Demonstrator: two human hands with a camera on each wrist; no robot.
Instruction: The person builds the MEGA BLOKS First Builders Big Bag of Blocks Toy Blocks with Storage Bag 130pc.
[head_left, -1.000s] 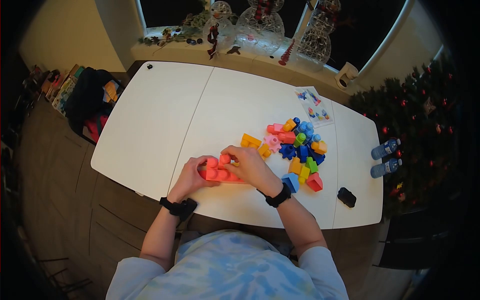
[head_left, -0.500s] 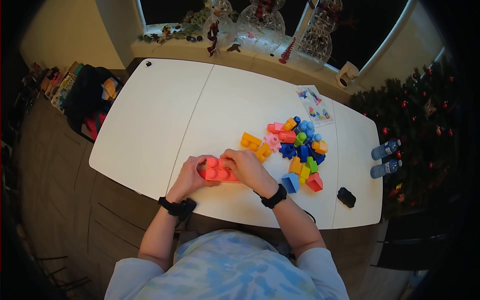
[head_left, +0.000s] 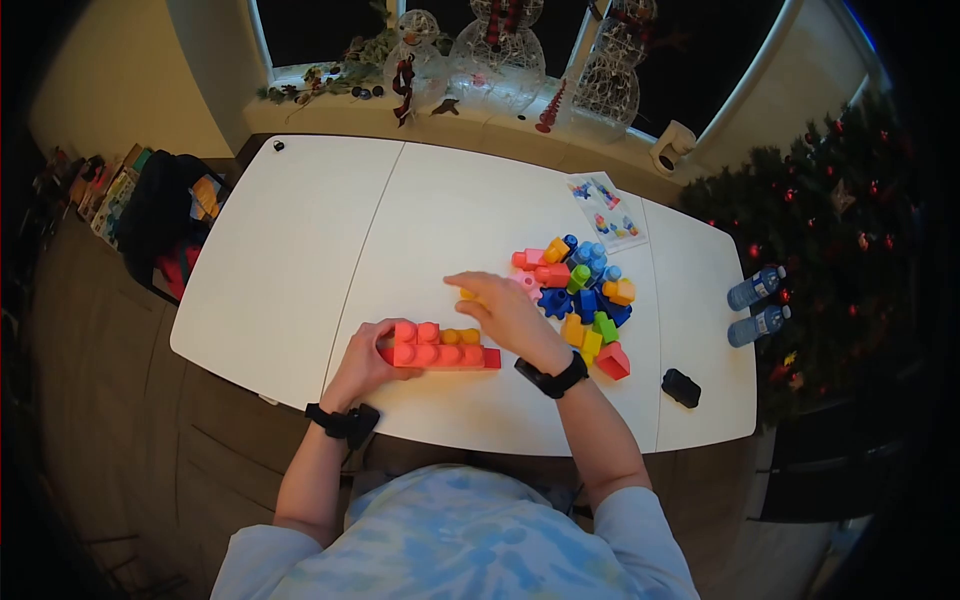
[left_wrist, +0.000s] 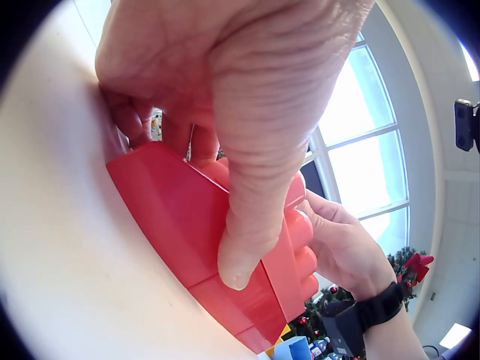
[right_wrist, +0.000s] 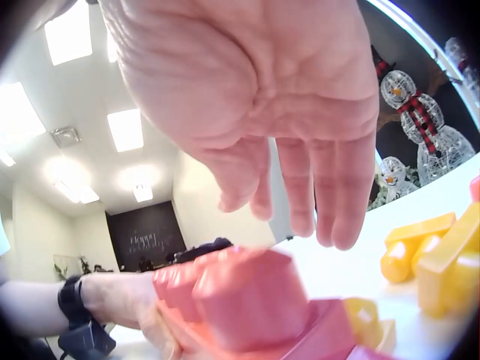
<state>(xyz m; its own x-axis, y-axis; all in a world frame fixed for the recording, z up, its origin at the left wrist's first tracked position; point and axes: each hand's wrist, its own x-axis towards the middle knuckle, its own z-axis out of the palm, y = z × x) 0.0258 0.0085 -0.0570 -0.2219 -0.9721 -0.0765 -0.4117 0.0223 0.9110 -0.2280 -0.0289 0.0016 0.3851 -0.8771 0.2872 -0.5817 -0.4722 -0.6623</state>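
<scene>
My left hand (head_left: 362, 362) grips the left end of a built block of coral bricks (head_left: 432, 356) on the table. In the left wrist view, the thumb of that hand (left_wrist: 277, 105) presses along the red side of the block (left_wrist: 169, 214). Orange studs (head_left: 460, 337) show behind the coral row, and a red end (head_left: 492, 358) sticks out at the right. My right hand (head_left: 515, 318) hovers beyond the block's right end, over yellow bricks it partly hides. The right wrist view shows this hand (right_wrist: 259, 90) with extended fingers, holding nothing, and yellow bricks (right_wrist: 450, 262) to the right.
A pile of loose blue, green, yellow and pink bricks (head_left: 587, 292) lies to the right on the white table (head_left: 280, 260). Behind it is a printed sheet (head_left: 607, 212). A black object (head_left: 681, 388) lies near the right end, with two water bottles (head_left: 757, 288) beyond the table's right edge.
My right hand has let go of the coral bricks and moved up and right, its fingers straightening, uncovering the orange studs. My left hand keeps its grip. The head view has shifted slightly.
</scene>
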